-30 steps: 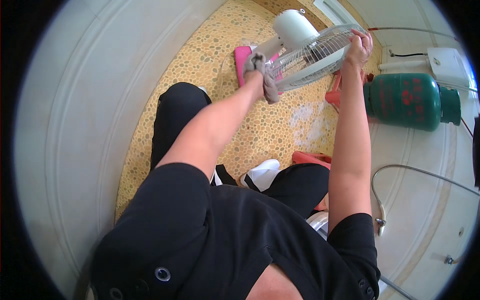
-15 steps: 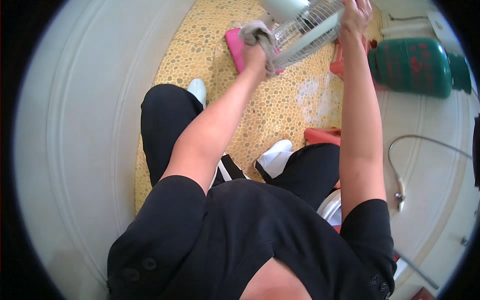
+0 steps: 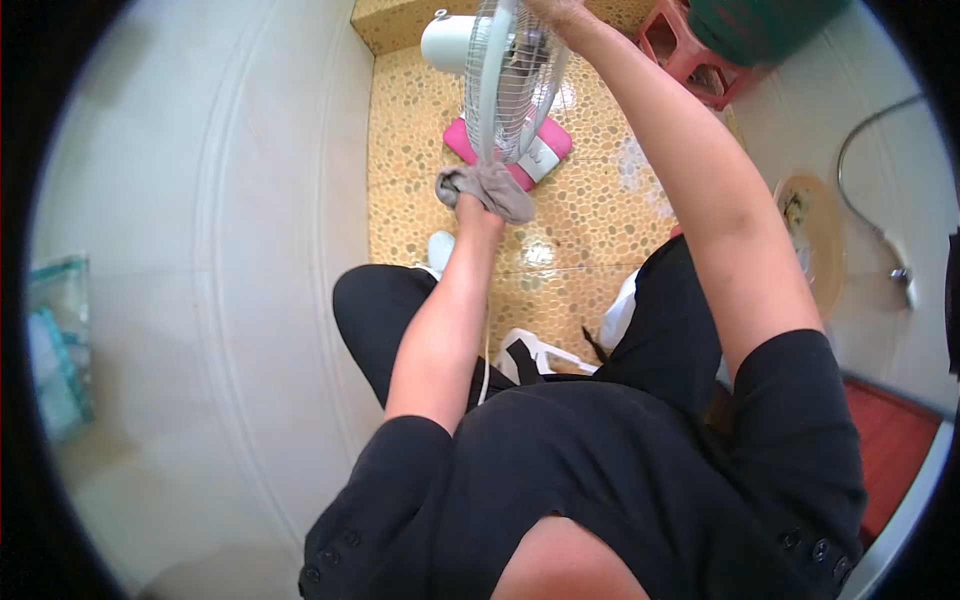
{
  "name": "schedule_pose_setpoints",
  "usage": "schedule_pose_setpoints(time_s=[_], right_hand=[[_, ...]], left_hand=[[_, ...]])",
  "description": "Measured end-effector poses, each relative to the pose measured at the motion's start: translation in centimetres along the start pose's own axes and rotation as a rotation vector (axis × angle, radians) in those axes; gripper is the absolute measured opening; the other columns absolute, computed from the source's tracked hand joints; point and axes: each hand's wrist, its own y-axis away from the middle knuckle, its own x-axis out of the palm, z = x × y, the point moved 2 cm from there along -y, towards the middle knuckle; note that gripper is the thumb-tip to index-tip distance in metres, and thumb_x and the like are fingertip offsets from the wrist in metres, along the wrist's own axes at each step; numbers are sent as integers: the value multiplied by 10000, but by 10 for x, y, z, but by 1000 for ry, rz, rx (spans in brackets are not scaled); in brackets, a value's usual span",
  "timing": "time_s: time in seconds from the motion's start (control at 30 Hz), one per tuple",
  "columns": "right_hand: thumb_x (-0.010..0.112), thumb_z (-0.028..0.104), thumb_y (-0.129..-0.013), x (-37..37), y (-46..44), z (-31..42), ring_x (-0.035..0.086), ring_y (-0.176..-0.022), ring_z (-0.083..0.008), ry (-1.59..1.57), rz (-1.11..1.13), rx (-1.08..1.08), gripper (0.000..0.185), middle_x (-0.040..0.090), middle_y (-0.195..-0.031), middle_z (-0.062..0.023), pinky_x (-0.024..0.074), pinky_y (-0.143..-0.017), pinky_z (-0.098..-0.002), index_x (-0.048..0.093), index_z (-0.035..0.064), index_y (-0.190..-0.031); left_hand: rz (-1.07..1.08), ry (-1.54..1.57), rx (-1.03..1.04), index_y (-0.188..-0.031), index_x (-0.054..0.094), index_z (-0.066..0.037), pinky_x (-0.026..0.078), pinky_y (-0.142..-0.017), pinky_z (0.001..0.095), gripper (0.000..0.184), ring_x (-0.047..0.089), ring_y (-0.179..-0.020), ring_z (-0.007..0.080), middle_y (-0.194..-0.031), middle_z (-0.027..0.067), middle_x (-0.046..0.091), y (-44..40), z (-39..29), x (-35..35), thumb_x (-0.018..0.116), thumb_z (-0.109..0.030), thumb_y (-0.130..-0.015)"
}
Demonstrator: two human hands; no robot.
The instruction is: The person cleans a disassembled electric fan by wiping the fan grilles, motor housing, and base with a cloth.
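Note:
An electric fan (image 3: 492, 60) stands over the floor, its round wire guard turned edge-on and its white motor housing (image 3: 447, 42) at the left. Below the guard shows the fan's pink and white base (image 3: 548, 143). My left hand (image 3: 480, 210) is closed on a grey-brown cloth (image 3: 508, 190), pressed to the bottom rim of the guard. At the top edge of the view, my right hand (image 3: 562, 14) grips the upper rim of the guard. Its fingers are partly cut off by the frame.
A red plastic stool (image 3: 683, 45) and a blurred green gas cylinder (image 3: 760, 20) stand at the upper right. Beside the right wall are a tan basin (image 3: 825, 245) and a hose with a shower nozzle (image 3: 903, 280). A white stool (image 3: 540, 350) sits between my legs.
The view has shifted. The fan has turned from slanted to nearly upright edge-on, and my left hand with the cloth has moved to the guard's bottom rim. My right hand stays at the top rim.

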Motion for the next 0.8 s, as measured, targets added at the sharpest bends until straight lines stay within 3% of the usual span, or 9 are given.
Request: schedule_pose_setpoints(time_s=[0.17, 0.23, 0.27, 0.37, 0.47, 0.63, 0.67, 0.7, 0.8], right_hand=[[597, 354, -816, -82, 60, 13, 357, -1308, -326, -247, 87, 275, 613, 395, -1398, -178, 292, -1083, -427, 448, 114, -1360], [648, 423, -807, -100, 136, 20, 317, -1343, -314, -339, 624, 603, 885, 324, -1446, -176, 253, -1121, -404, 172, 99, -1479], [716, 420, -751, -112, 167, 32, 286, -1362, -311, -693, 762, 772, 941, 336, -1433, -189, 259, -1122, -411, 219, 64, -1467], [739, 353, -746, -157, 215, 73, 373, -1304, -287, -868, 881, 759, 853, 386, -1400, -181, 311, -1086, -404, 313, 66, -1426], [705, 255, -794, -145, 252, 65, 536, -1127, -218, -847, 716, 714, 594, 556, -1234, -116, 432, -955, -360, 477, 53, -1304], [618, 269, -884, -152, 256, 50, 635, -876, -155, -1103, 573, 1290, 374, 653, -1030, -64, 499, -783, -298, 576, 41, -1178], [611, 277, -890, -145, 259, 45, 636, -870, -155, -1154, 447, 1381, 373, 652, -1034, -66, 499, -785, -300, 575, 41, -1176], [605, 286, -897, -140, 260, 39, 637, -864, -155, -1200, 319, 1473, 371, 652, -1038, -68, 500, -786, -302, 575, 41, -1174], [604, 323, -905, -131, 246, 15, 627, -920, -178, -1404, 128, 1544, 421, 638, -1072, -77, 495, -843, -316, 546, 35, -1206]], left_hand=[[-624, -324, -17, -1176, 546, -5, 464, -967, 479, 414, 581, -1087, 318, -1194, 171, 590, 62, 47, 86, 410, -338, -971], [-609, -374, -92, -1126, 546, 8, 486, -939, 456, 327, 614, -1022, 298, -1136, 176, 607, 77, 61, 104, 447, -252, -955], [-613, -477, -38, -1076, 563, 14, 501, -893, 466, 297, 623, -974, 296, -1110, 155, 607, 83, 73, 118, 444, -224, -944], [-530, -726, 21, -1061, 571, -13, 509, -837, 463, 261, 619, -939, 271, -1041, 117, 615, 93, 89, 124, 437, -198, -936], [-316, -841, -261, -1157, 546, -53, 480, -891, 439, 303, 591, -1014, 226, -1118, 82, 598, 113, 83, 153, 426, -241, -954], [-286, -1783, -695, -1202, 562, -35, 537, -725, 335, 428, 610, -967, 170, -1117, 83, 627, 109, 63, 250, 607, -330, -895], [-265, -2013, -678, -1150, 605, -32, 517, -617, 280, 451, 608, -919, 137, -1065, 72, 648, 93, 47, 260, 644, -383, -869], [-256, -2141, -301, -1085, 647, -49, 494, -598, 262, 399, 601, -885, 113, -995, 60, 663, 76, 24, 264, 662, -379, -860], [-373, -2048, 379, -1352, 438, -59, 485, -780, 321, 650, 562, -1043, 158, -1262, 88, 549, 18, -19, 308, 689, -370, -839]])
